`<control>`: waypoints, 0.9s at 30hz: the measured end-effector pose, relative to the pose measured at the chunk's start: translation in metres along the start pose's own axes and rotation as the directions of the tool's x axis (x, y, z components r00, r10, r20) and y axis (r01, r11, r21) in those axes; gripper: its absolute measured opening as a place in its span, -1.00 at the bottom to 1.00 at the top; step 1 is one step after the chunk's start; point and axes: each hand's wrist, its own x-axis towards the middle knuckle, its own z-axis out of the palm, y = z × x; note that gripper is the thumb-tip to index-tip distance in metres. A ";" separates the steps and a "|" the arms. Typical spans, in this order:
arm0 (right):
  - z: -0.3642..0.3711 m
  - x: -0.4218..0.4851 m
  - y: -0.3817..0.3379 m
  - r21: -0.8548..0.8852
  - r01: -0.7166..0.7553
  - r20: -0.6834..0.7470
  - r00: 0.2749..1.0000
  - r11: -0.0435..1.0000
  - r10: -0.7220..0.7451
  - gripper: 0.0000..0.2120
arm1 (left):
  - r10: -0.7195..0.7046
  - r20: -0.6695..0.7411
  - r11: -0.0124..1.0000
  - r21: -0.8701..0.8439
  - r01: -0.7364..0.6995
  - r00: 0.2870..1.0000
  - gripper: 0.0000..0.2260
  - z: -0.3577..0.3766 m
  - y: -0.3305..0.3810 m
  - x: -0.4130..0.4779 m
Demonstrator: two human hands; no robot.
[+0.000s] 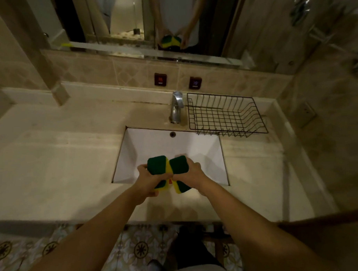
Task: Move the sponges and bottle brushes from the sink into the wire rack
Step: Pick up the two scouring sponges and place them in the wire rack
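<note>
Over the front of the white sink [146, 144], both my hands squeeze green-and-yellow sponges. My left hand [148, 182] grips a sponge [157, 165] whose green side faces up, with another sponge end showing below it. My right hand [190, 175] grips a second sponge [179, 164], with one more sponge [182, 188] poking out beneath. A small orange bit shows between the hands. The black wire rack [226, 115] stands on the counter behind the sink at the right, with nothing in it. No bottle brush is visible.
A chrome tap [176, 107] rises behind the sink, just left of the rack. Beige counter [59, 159] spreads to the left. A mirror [150, 25] above the tiled wall reflects my hands and the sponges. Two dark hot and cold labels sit on the wall.
</note>
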 end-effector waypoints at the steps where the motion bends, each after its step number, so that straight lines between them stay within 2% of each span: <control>1: -0.003 0.001 0.003 -0.030 0.009 -0.011 1.000 0.999 -0.009 -0.40 | 0.009 -0.016 1.000 0.012 -0.009 1.000 -0.25 0.004 0.000 0.002; 5: -0.018 0.013 0.014 -0.013 -0.071 -0.123 0.990 0.997 0.069 -0.17 | 0.064 -0.027 0.991 0.119 -0.060 0.998 -0.28 0.016 0.005 0.017; 8: -0.034 0.028 0.024 -0.041 -0.061 -0.160 0.986 0.997 0.053 -0.21 | 0.144 -0.061 0.964 0.235 -0.126 0.988 -0.33 0.021 0.018 0.033; 11: -0.057 0.042 0.029 -0.088 -0.052 -0.169 0.985 0.995 0.037 -0.29 | 0.208 -0.086 0.906 0.392 -0.158 0.974 -0.29 0.025 0.033 0.049; 14: -0.080 0.057 0.033 -0.120 -0.024 -0.200 0.980 0.992 0.000 -0.33 | 0.251 -0.060 0.815 0.551 -0.178 0.966 -0.28 0.031 0.050 0.066; 17: -0.104 0.072 0.033 -0.183 0.016 -0.246 0.967 0.983 -0.062 -0.37 | 0.327 -0.024 0.671 0.710 -0.213 0.945 -0.32 0.042 0.068 0.083; 22: -0.145 0.100 0.034 -0.291 0.025 -0.291 0.950 0.956 -0.114 -0.29 | 0.414 0.038 0.499 0.826 -0.262 0.910 -0.33 0.068 0.104 0.107; 27: -0.187 0.132 0.033 -0.362 0.019 -0.302 0.943 0.932 -0.137 -0.27 | 0.430 0.160 0.365 0.869 -0.333 0.888 -0.34 0.094 0.132 0.129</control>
